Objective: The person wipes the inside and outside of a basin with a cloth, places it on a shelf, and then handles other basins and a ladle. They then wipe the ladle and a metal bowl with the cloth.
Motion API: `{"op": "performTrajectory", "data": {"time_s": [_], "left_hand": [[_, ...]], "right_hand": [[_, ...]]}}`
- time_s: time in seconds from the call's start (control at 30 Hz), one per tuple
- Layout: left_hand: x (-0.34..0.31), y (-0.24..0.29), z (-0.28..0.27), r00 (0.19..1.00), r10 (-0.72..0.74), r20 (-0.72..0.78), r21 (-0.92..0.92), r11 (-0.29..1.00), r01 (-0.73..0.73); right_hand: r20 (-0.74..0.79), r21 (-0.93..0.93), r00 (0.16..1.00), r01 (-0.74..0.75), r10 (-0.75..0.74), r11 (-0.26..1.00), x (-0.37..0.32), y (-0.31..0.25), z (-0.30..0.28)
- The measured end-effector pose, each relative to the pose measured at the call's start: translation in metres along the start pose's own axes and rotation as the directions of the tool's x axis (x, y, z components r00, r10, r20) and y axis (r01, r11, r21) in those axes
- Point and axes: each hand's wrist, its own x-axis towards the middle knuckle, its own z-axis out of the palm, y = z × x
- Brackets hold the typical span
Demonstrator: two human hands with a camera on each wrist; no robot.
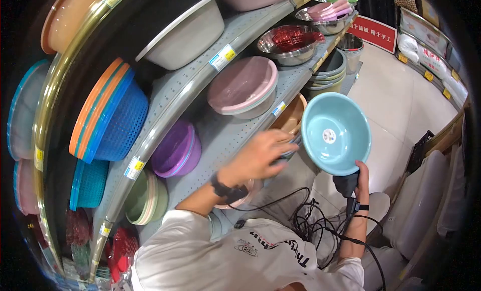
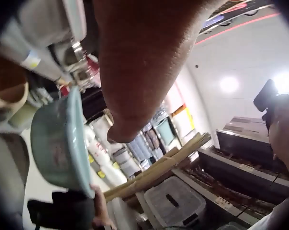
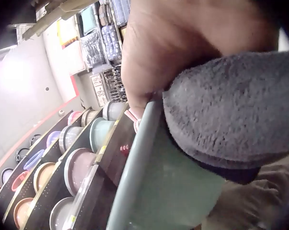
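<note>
My right hand grips a light blue plastic basin by its rim. The basin is tilted so its inside, with a round sticker on the bottom, faces the head camera. In the right wrist view the fingers bend over the rim, and a dark grey fuzzy pad lies against the basin's outer wall. My left hand is motion-blurred in the head view, left of the blue basin, its fingers spread loosely and holding nothing visible. It overlaps an orange-tan basin on the lower shelf in this view.
Shelves on the left carry stacked basins, among them pink and purple ones, and blue colanders. Black cables trail across my lap. Lidded plastic boxes stand on the right. Tiled floor stretches ahead.
</note>
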Motion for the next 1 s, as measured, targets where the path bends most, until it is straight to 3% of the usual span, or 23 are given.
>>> {"op": "performTrajectory", "data": {"time_s": [0.07,0.13,0.2,0.27,0.4,0.43,0.47,0.53,0.63,0.73,0.8,0.9,1.0], "left_hand": [[-0.005,0.013,0.036,0.998,-0.022,0.051,-0.099,0.995,0.027],[-0.017,0.026,0.069,0.987,-0.077,0.139,-0.072,0.994,0.088],[-0.028,0.034,0.087,0.968,-0.115,0.224,0.054,0.993,0.105],[-0.032,0.03,0.096,0.965,-0.144,0.22,0.079,0.988,0.129],[-0.03,0.018,0.106,0.968,-0.21,0.136,0.178,0.967,0.184],[-0.028,0.017,0.105,0.963,-0.241,0.117,0.192,0.957,0.217],[-0.025,0.017,0.102,0.963,-0.241,0.118,0.186,0.958,0.217],[-0.019,0.016,0.09,0.976,-0.211,0.047,0.138,0.969,0.203],[-0.004,0.023,0.054,0.988,-0.151,-0.024,0.068,0.986,0.152],[0.002,0.022,0.018,0.989,-0.131,-0.064,0.027,0.991,0.133],[0.003,0.015,-0.004,0.958,-0.112,-0.265,-0.037,0.994,0.106],[0.003,0.006,-0.036,0.919,-0.024,-0.393,0.131,0.988,0.082],[0.01,-0.005,-0.053,0.957,-0.028,-0.287,0.291,0.95,0.115]], "right_hand": [[0.063,0.001,0.996,-0.055,0.055,0.999,0.001,0.005,0.001],[0.114,0.004,0.987,-0.112,0.111,0.994,0.002,0.013,-0.001],[0.193,-0.172,0.977,-0.057,0.091,0.983,0.006,0.021,-0.002],[0.185,-0.207,0.977,-0.066,0.106,0.976,0.009,0.023,-0.004],[0.317,-0.32,0.933,-0.065,0.171,0.945,0.009,0.02,-0.009],[0.272,-0.145,0.938,-0.18,0.214,0.973,-0.002,0.016,0.004],[0.233,0.041,0.937,-0.276,0.259,0.96,-0.013,0.009,0.018],[0.253,0.076,0.935,-0.277,0.25,0.958,-0.017,0.009,0.02],[0.309,-0.114,0.921,-0.214,0.239,0.97,0.0,0.023,-0.008],[0.435,-0.125,0.875,-0.177,0.214,0.976,0.007,0.02,-0.017],[0.352,-0.165,0.914,-0.155,0.205,0.974,-0.007,0.008,0.001],[0.358,-0.226,0.925,-0.048,0.129,0.973,-0.006,0.008,0.003],[0.346,-0.242,0.917,-0.116,0.197,0.963,-0.01,0.002,0.009]]}}
